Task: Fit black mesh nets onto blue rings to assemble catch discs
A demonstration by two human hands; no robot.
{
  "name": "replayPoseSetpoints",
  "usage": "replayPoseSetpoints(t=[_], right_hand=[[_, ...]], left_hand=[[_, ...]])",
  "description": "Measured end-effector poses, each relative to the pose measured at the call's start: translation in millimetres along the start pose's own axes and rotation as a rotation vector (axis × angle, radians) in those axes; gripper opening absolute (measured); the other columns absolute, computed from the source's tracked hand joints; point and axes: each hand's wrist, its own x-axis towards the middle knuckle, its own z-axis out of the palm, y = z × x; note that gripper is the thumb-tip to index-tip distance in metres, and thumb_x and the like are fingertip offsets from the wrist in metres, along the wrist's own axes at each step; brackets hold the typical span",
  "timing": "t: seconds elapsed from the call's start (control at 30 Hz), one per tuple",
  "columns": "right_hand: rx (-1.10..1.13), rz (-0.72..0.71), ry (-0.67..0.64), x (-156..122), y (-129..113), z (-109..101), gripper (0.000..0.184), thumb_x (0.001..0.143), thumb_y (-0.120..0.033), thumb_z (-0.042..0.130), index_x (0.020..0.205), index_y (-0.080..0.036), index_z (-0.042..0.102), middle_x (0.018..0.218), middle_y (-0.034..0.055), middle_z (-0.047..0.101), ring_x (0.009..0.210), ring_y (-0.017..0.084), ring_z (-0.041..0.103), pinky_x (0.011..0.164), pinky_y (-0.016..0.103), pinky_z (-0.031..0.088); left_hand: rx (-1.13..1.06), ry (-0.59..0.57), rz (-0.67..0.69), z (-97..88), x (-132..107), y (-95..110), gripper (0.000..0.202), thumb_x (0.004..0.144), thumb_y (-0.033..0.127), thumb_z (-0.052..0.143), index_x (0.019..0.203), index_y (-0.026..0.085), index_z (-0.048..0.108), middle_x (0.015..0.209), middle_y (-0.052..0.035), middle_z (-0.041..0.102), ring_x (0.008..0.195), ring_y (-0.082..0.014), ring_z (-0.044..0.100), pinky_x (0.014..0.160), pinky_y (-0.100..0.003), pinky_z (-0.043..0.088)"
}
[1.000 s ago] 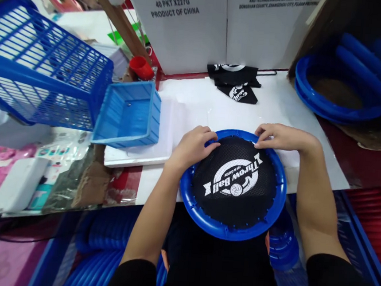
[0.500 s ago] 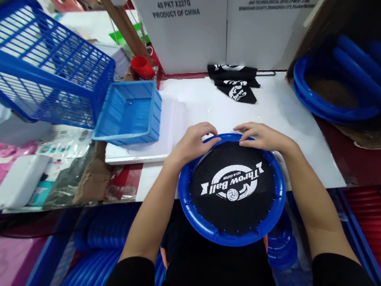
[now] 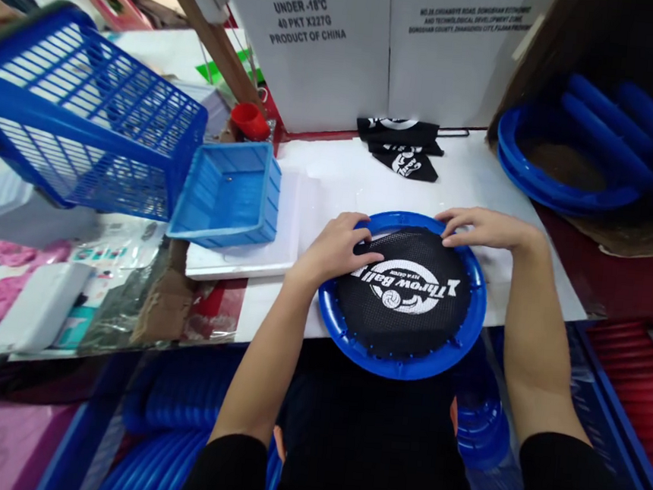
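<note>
A round blue plastic ring (image 3: 396, 367) with a black mesh disc (image 3: 404, 332) stretched across it lies at the table's front edge. White "Throw Ball" print marks the mesh, which is rumpled at the upper left. My left hand (image 3: 337, 250) is on the ring's upper left, its thumb over the mesh and its fingers curled at the mesh edge. At the upper right, my right hand (image 3: 480, 228) holds the rim, with fingertips on the ring and the thumb by the mesh edge. What lies under the fingertips is hidden.
Black printed mesh pieces (image 3: 403, 149) lie behind the ring. To the left stand a light blue bin (image 3: 221, 236), a tilted blue basket (image 3: 135, 144) and a red cup (image 3: 249, 122). More blue rings (image 3: 565, 193) fill a box at right; stacked blue rings (image 3: 175, 407) sit below the table.
The ring has tipped and shifted slightly away from my body. My right hand has slid rightward along the rim, and my left hand has moved a little down, its thumb farther over the mesh.
</note>
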Motion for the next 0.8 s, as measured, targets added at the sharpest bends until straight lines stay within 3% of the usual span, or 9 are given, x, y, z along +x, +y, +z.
replayPoseSetpoints(t=[0.03,0.17,0.3,0.37,0.43,0.53,0.67,0.8], right_hand=[[0.024,-0.005,-0.013,-3.0,-3.5,-1.6,0.031,0.081,-0.06,0.082,0.081,-0.028,0.083,0.146,0.0059,0.072,0.136,0.038,0.064,0.123,0.059,0.044],[0.147,-0.168,0.155,7.0,-22.0,13.0,0.033,0.085,-0.061,0.082,0.088,-0.029,0.083,0.156,0.0043,0.065,0.147,0.037,0.056,0.128,0.062,0.035],[0.085,-0.271,-0.052,29.5,-29.4,39.7,0.032,0.084,-0.057,0.084,0.105,-0.033,0.086,0.165,0.0034,0.057,0.16,0.038,0.039,0.132,0.063,0.025],[0.034,-0.26,-0.092,34.0,-27.4,46.5,0.028,0.085,-0.055,0.083,0.099,-0.032,0.086,0.163,0.0044,0.059,0.16,0.038,0.039,0.133,0.063,0.024],[0.03,-0.24,-0.085,33.7,-24.7,47.3,0.027,0.086,-0.055,0.081,0.092,-0.029,0.084,0.16,0.0056,0.061,0.154,0.037,0.047,0.132,0.061,0.029],[0.064,-0.212,-0.037,29.8,-23.3,42.8,0.031,0.086,-0.057,0.079,0.086,-0.026,0.079,0.157,0.0074,0.064,0.146,0.035,0.057,0.128,0.056,0.036],[0.145,-0.196,0.029,28.3,-23.7,38.6,0.034,0.086,-0.058,0.078,0.088,-0.024,0.076,0.151,0.0102,0.07,0.142,0.036,0.061,0.125,0.055,0.039],[0.228,-0.157,0.027,30.6,-19.2,37.7,0.039,0.087,-0.061,0.076,0.088,-0.022,0.073,0.153,0.0126,0.069,0.141,0.036,0.062,0.123,0.054,0.04]], left_hand=[[-0.038,-0.035,0.016,0.4,-0.1,-0.3,0.026,0.094,0.046,0.08,0.096,0.021,0.073,0.15,-0.0157,0.062,0.142,-0.0363,0.056,0.121,-0.057,0.047],[-0.174,-0.147,0.075,2.1,0.9,1.4,0.023,0.092,0.041,0.083,0.088,0.021,0.072,0.153,-0.0134,0.062,0.151,-0.0354,0.05,0.126,-0.057,0.044],[-0.269,-0.164,0.115,-0.3,1.9,2.8,0.018,0.095,0.036,0.079,0.088,0.022,0.072,0.152,-0.0106,0.065,0.158,-0.035,0.045,0.127,-0.059,0.042],[-0.303,-0.132,0.112,-4.0,1.7,1.9,0.014,0.096,0.032,0.077,0.088,0.022,0.073,0.146,-0.0111,0.069,0.147,-0.033,0.057,0.121,-0.056,0.049],[-0.329,-0.085,0.091,-7.9,1.2,0.7,0.011,0.094,0.031,0.077,0.087,0.023,0.075,0.128,-0.01,0.077,0.124,-0.0286,0.072,0.11,-0.05,0.056],[-0.362,0.043,0.006,-10.9,1.0,-0.3,0.01,0.093,0.031,0.077,0.085,0.025,0.079,0.1,-0.0058,0.081,0.096,-0.0235,0.076,0.096,-0.043,0.06],[-0.391,0.19,-0.133,-8.1,2.5,-1.1,0.006,0.089,0.029,0.079,0.084,0.026,0.082,0.093,-0.0042,0.084,0.09,-0.0225,0.075,0.088,-0.04,0.06],[-0.453,0.217,-0.212,-4.2,5.1,-4.3,0.008,0.087,0.03,0.079,0.08,0.026,0.082,0.088,-0.0031,0.084,0.087,-0.0223,0.076,0.085,-0.039,0.06]])
